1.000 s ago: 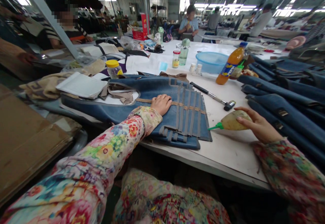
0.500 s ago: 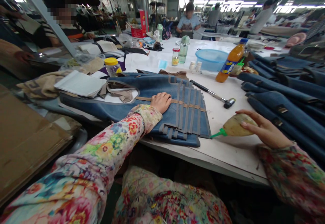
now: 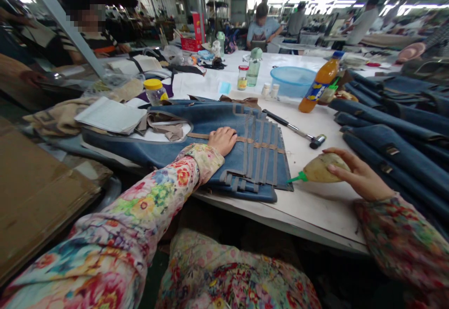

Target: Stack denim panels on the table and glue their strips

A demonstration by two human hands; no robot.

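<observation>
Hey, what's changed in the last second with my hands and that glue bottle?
Very little. The right hand kept its hold on the glue bottle and only wobbled slightly, its nozzle staying by the right edge of the denim piece. The left hand stayed resting on the denim piece; hammer and orange bottle unmoved.

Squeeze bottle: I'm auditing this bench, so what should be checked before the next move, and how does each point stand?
1. Right hand grips the squeeze bottle: ok.
2. Green nozzle points at the blue panel corner: ok.
3. Left hand rests on the panel: ok.
4. Nozzle open: cannot tell.
5. Hammer lies apart from both hands: ok.
</observation>
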